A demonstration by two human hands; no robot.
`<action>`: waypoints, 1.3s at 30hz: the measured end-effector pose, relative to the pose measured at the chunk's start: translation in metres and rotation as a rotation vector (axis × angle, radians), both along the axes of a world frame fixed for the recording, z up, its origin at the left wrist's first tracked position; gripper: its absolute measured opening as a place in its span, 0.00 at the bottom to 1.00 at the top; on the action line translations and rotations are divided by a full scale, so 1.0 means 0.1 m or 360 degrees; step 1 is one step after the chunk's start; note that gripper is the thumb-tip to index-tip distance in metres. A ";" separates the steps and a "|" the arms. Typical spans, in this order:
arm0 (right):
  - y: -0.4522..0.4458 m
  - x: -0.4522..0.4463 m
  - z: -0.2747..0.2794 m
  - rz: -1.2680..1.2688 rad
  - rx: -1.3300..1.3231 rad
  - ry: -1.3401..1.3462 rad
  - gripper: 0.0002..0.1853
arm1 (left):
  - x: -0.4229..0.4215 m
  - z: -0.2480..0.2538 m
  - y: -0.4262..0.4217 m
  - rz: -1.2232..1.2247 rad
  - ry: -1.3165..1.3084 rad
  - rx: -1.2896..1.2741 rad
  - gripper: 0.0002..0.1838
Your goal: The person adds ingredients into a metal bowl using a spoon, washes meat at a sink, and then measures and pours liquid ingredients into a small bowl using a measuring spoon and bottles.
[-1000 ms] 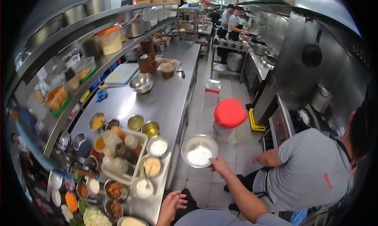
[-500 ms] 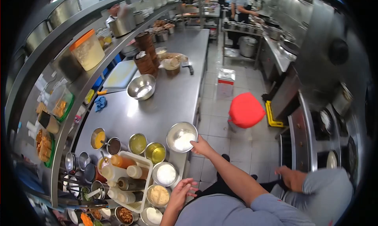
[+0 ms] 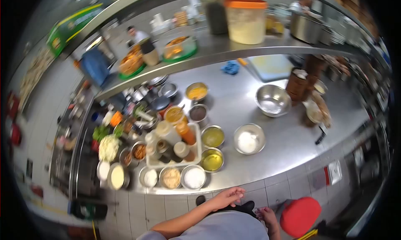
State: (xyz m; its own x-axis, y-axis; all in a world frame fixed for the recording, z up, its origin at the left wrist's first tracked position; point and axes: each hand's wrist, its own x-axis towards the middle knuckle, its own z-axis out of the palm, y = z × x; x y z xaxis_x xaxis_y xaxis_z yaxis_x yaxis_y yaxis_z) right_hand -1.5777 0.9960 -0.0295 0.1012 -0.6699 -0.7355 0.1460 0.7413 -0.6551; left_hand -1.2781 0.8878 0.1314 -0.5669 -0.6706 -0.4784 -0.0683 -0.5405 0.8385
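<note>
My left hand is held in front of the table's near edge, fingers loosely bent and apart, holding nothing. Beside my body hangs my right hand, also empty with its fingers spread a little. On the steel table stands a metal bowl with white powder in it, touched by neither hand. Left of it are a bowl of yellow oil and a bowl of greenish liquid. A tray of squeeze bottles sits further left, with a bowl of white powder in front.
An empty metal bowl, a cutting board and a black-handled tool lie on the table. A shelf with containers crosses above it. A red-topped stool stands at the lower right.
The view has swung left toward the table. The powder bowl that my right hand held now stands on the table, let go, and that hand has drawn back to my side.
</note>
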 end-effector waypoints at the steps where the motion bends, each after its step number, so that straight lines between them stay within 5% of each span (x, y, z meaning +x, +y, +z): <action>1: -0.05 -0.10 -0.01 0.0157 0.0047 0.0032 0.12 | 0.00 0.00 0.05 0.0103 -0.0004 0.0014 0.22; 8: -1.06 -0.22 0.33 0.0723 -0.0150 0.0119 0.11 | 0.38 -0.68 0.62 0.0284 -0.0280 0.0020 0.22; 10: -1.20 -0.11 0.43 0.0838 -0.0209 0.0053 0.11 | 0.58 -1.53 1.03 0.0347 -0.0814 -0.0539 0.25; 14: -1.28 0.22 0.71 0.1116 -0.0182 -0.0102 0.11 | 1.02 -2.03 1.84 0.0281 -0.1344 -0.0047 0.28; 19: -1.35 0.87 1.17 0.1454 -0.0242 -0.0106 0.10 | 1.71 -2.41 2.57 0.0591 -0.0968 0.0263 0.29; 21: -1.43 1.14 1.39 0.1465 -0.0301 -0.0153 0.09 | 2.03 -2.38 2.58 0.0544 -0.0825 0.0933 0.27; 25: -1.84 2.04 2.53 0.1615 -0.0742 -0.0421 0.10 | 2.76 -2.52 2.60 0.0567 -0.0956 0.0875 0.23; 30: -2.70 3.47 3.49 0.1707 -0.1357 0.0099 0.13 | 3.19 -2.52 2.70 0.1885 -0.0706 0.0666 0.17; 34: -3.63 4.46 3.35 0.2111 -0.2271 0.0700 0.17 | 3.31 -2.61 2.93 0.1953 -0.0711 0.0779 0.17; 39: -4.31 5.56 2.99 0.2168 -0.2301 0.0656 0.18 | 3.05 -2.61 3.35 0.2180 -0.0729 0.1013 0.13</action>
